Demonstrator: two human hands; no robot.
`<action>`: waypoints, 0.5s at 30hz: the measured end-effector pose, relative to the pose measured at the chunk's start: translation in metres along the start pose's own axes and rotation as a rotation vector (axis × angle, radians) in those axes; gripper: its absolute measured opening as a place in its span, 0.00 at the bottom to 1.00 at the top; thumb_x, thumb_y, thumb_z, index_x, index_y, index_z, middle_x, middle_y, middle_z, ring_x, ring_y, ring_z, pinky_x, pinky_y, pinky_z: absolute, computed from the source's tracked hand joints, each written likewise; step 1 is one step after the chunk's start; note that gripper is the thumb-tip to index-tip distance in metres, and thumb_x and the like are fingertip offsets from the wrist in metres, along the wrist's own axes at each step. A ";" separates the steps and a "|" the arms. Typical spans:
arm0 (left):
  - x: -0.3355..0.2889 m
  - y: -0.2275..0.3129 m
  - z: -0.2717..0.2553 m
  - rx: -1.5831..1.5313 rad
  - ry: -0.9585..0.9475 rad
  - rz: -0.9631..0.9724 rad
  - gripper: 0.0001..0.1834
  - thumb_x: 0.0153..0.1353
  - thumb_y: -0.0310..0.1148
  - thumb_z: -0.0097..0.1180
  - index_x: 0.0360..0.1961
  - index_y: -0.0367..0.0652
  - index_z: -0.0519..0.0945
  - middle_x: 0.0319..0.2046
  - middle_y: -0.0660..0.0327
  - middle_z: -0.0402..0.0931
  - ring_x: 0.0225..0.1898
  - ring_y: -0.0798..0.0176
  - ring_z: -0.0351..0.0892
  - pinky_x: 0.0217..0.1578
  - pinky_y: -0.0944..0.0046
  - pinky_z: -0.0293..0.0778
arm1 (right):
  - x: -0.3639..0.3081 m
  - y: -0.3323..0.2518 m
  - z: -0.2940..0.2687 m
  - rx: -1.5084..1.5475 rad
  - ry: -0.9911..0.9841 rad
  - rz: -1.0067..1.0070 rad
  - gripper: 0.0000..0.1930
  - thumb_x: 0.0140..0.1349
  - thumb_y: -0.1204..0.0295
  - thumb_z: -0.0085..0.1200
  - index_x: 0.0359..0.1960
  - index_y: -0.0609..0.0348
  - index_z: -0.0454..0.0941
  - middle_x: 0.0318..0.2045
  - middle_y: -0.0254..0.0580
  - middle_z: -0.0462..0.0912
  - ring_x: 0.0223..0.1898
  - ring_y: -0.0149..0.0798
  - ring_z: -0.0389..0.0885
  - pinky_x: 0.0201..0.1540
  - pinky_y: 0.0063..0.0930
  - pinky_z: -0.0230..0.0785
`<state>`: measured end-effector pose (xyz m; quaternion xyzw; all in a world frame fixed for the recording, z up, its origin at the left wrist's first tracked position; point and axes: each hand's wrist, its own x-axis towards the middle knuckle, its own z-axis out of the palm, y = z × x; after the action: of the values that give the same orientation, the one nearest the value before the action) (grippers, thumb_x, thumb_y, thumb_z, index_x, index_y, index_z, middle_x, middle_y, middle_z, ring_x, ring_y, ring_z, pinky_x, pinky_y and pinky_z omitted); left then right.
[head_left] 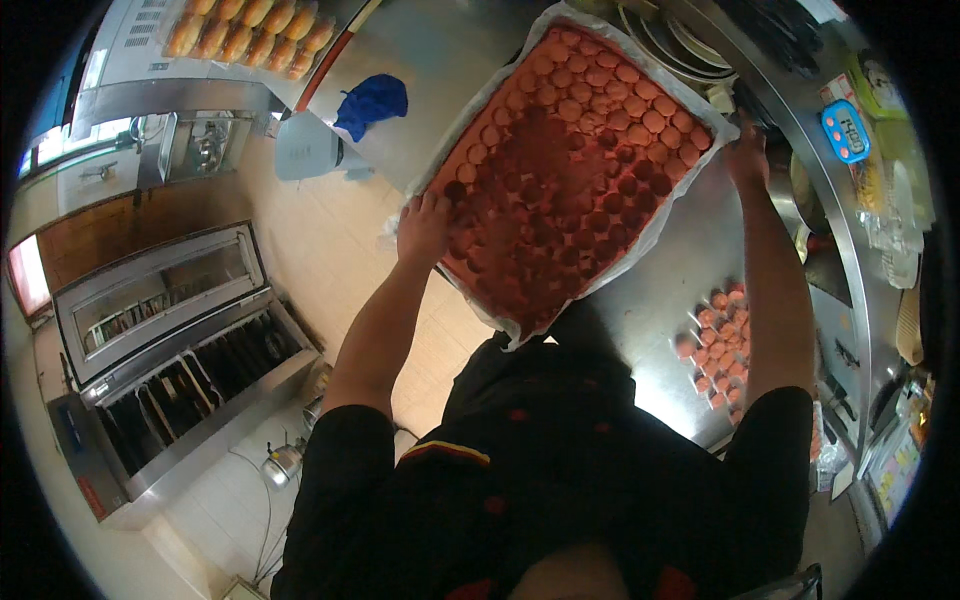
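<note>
A large red sheet cake [560, 200] lies on white lining paper [640, 258], set askew with its near corner close to my body. Round pieces sit in its far and right parts; the darker near part is marked by many round hollows. My left hand [423, 228] is closed over the left edge, fingers on the red surface and thumb hidden. At the far right corner my right hand [748, 155] is closed against the paper's edge; its fingertips are partly hidden. Small red rounds [722, 345] lie in rows on a clear tray, beside my right forearm.
The steel counter [655, 300] runs under the cake. Stacked round pans [680, 45] and a blue timer [846, 131] are at the right. A blue cloth [372, 104] lies far left, near packed buns [250, 35]. An open-topped steel cabinet [190, 380] stands left.
</note>
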<state>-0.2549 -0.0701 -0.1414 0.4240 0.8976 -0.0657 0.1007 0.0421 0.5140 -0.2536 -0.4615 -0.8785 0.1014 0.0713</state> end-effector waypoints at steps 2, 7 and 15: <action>-0.020 -0.010 0.010 -0.076 0.120 0.006 0.26 0.54 0.31 0.67 0.56 0.47 0.78 0.49 0.54 0.77 0.54 0.42 0.77 0.54 0.45 0.75 | 0.004 -0.048 -0.020 0.043 -0.150 0.059 0.36 0.64 0.69 0.56 0.75 0.37 0.60 0.75 0.58 0.59 0.71 0.61 0.67 0.64 0.54 0.73; -0.041 0.018 -0.011 -0.860 0.192 -0.457 0.25 0.61 0.23 0.62 0.61 0.42 0.73 0.54 0.53 0.79 0.56 0.51 0.81 0.55 0.52 0.79 | 0.031 -0.031 0.003 -0.078 -0.313 0.130 0.34 0.67 0.69 0.53 0.75 0.40 0.60 0.70 0.60 0.68 0.69 0.63 0.72 0.64 0.53 0.74; -0.111 0.060 -0.018 -1.494 0.157 -0.651 0.27 0.60 0.14 0.57 0.61 0.39 0.72 0.57 0.56 0.77 0.56 0.61 0.80 0.55 0.64 0.79 | -0.002 -0.006 0.001 0.056 0.049 0.122 0.20 0.72 0.63 0.52 0.65 0.46 0.74 0.62 0.53 0.79 0.62 0.60 0.78 0.62 0.51 0.73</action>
<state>-0.1420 -0.1117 -0.0993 -0.0334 0.7872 0.5537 0.2695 0.0381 0.5092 -0.2528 -0.5145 -0.8434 0.1187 0.0991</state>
